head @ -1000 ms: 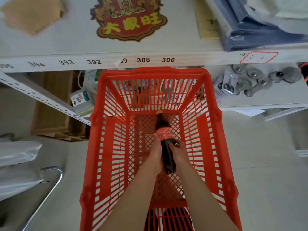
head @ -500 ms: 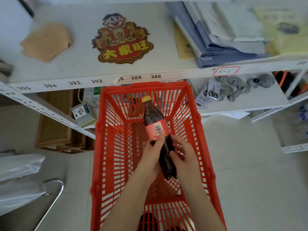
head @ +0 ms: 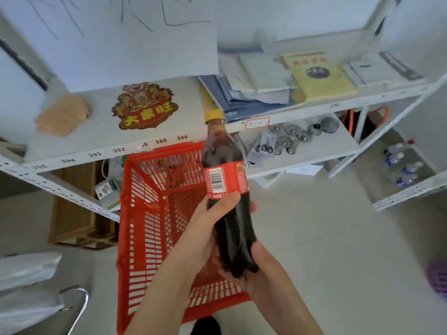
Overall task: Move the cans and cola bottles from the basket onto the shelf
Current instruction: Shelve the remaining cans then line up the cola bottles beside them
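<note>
A dark cola bottle [head: 225, 180] with a yellow cap and red label is held upright above the red plastic basket [head: 145, 213]. My left hand [head: 205, 226] wraps its middle just under the label. My right hand [head: 254, 269] cups its base from below. The bottle's cap reaches the front edge of the white shelf [head: 101, 134], which stands behind the basket. The visible part of the basket floor holds nothing that I can see.
On the shelf lie a red-gold sticker [head: 145, 107], a tan pad [head: 63, 114] and stacked papers and books [head: 278, 81]. A lower shelf holds metal parts [head: 295, 136]. Water bottles [head: 401, 165] lie at the right, white bags [head: 26, 286] at the left.
Both hands have lifted the cola bottle out of the basket and up toward the shelf edge. The view has tilted upward and shows more of the shelf.
</note>
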